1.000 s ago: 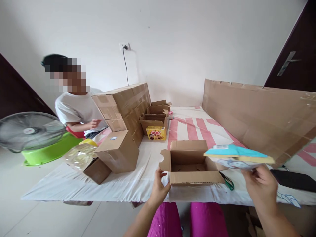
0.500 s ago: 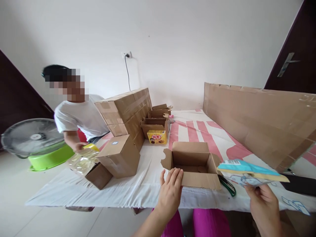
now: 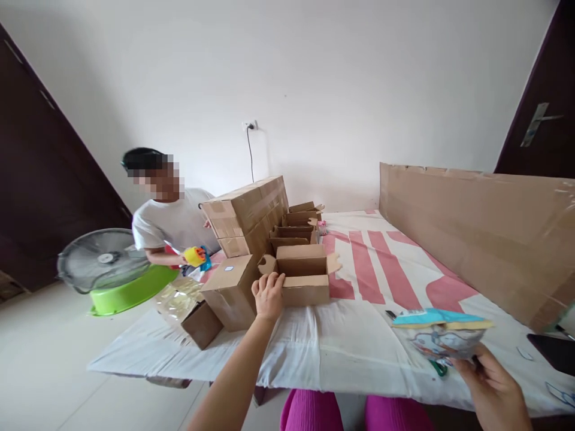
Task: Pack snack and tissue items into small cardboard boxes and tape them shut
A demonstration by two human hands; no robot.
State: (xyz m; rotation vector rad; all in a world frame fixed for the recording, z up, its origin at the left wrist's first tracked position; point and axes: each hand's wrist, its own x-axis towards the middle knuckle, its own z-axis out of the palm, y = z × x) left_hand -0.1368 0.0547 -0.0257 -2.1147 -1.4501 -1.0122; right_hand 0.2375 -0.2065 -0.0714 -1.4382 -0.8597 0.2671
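Observation:
My left hand [image 3: 269,295] grips the near left corner of an open cardboard box [image 3: 306,293], its fingers curled over the edge. The flaps of this box stand up and spread, and its inside looks bare as far as I can see. At the right, my right hand [image 3: 494,380] holds a plastic packet [image 3: 442,338] with a turquoise top and a pale printed front, pinched at its lower right. Scissors with a green handle [image 3: 439,367] lie partly hidden under the packet.
A row of open cardboard boxes [image 3: 300,230] runs behind my box, beside stacked sealed cartons [image 3: 245,206]. A closed carton [image 3: 231,293] stands left of my hand. Another person [image 3: 173,221] holds a yellow tape dispenser [image 3: 196,256]. A tall cardboard panel [image 3: 467,227] borders the right side.
My left hand has moved the open box left and away, up against the row; the yellow packet box is now out of sight. The view has shifted. The other person's hand has lifted the tape dispenser.

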